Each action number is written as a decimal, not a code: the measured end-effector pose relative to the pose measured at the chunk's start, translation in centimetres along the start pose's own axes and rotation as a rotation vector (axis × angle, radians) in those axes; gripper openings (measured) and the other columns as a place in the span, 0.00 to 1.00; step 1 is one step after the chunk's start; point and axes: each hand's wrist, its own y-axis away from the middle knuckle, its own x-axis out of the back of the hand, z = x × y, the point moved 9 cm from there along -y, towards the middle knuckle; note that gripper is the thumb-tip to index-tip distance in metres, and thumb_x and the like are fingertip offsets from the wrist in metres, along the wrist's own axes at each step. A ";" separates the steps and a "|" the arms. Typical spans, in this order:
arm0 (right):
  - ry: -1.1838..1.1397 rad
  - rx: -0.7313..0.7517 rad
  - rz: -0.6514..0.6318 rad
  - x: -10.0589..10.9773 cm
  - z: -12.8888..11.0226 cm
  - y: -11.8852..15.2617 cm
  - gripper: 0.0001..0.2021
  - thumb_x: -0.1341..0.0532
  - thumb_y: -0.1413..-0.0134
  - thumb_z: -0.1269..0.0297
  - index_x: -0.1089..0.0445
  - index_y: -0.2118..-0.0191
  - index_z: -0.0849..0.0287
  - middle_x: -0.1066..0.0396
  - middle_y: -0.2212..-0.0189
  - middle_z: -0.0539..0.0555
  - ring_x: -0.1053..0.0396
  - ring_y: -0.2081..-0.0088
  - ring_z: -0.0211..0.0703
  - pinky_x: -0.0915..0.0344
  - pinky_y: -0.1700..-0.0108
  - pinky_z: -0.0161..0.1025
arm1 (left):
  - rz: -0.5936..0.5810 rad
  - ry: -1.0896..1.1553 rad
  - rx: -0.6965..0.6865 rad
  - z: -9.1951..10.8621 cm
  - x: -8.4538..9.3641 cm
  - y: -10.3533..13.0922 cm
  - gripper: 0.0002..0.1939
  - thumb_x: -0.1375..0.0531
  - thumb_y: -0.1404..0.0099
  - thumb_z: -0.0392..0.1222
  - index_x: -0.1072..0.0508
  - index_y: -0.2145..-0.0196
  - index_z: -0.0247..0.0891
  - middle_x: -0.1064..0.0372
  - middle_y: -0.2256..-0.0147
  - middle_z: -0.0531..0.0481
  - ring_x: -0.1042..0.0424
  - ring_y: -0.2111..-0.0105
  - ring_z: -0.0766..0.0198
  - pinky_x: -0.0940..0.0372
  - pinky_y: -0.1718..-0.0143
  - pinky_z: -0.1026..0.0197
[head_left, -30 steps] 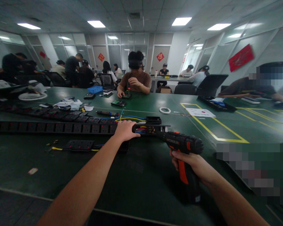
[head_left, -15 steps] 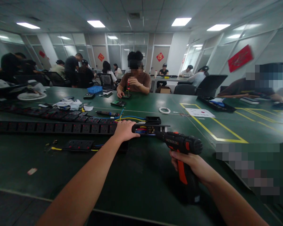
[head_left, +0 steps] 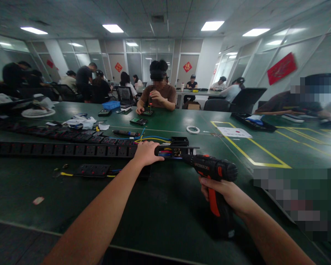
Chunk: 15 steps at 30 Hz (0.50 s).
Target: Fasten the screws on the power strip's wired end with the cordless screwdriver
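Observation:
A long black power strip (head_left: 91, 150) with a row of sockets lies across the green table. My left hand (head_left: 147, 152) grips it near its right end, thumb along the near side and fingers over the top. Just right of that hand the housing is open, with coloured wires and brass terminals (head_left: 177, 151) showing. My right hand (head_left: 222, 189) is wrapped round the handle of a black and orange cordless drill (head_left: 213, 167). The drill's nose points left at the strip's open end; its bit tip is hard to make out.
Behind lies a second socket strip (head_left: 79, 136) with blue and yellow wires, beside a screwdriver-like tool (head_left: 124, 133). A short socket block (head_left: 92, 170) lies nearer me. Further off are a white tape roll (head_left: 192, 129), a blue basket (head_left: 111, 105) and a co-worker (head_left: 161, 94) using a screwdriver.

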 end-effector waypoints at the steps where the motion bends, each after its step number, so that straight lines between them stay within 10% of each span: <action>1: -0.002 -0.002 0.005 0.0 0.0 0.0 0.24 0.29 0.52 0.40 0.27 0.72 0.61 0.29 0.78 0.51 0.33 0.75 0.42 0.37 0.69 0.40 | 0.001 0.000 -0.001 0.0 0.0 0.0 0.40 0.37 0.42 0.73 0.27 0.42 0.44 0.27 0.44 0.42 0.29 0.46 0.42 0.39 0.47 0.45; 15: -0.093 0.010 -0.048 -0.6 -0.3 0.3 0.26 0.28 0.53 0.41 0.26 0.62 0.61 0.29 0.77 0.50 0.34 0.74 0.42 0.38 0.70 0.38 | -0.008 0.002 0.008 0.0 0.1 0.0 0.39 0.37 0.42 0.73 0.27 0.42 0.46 0.27 0.43 0.42 0.30 0.45 0.42 0.40 0.47 0.46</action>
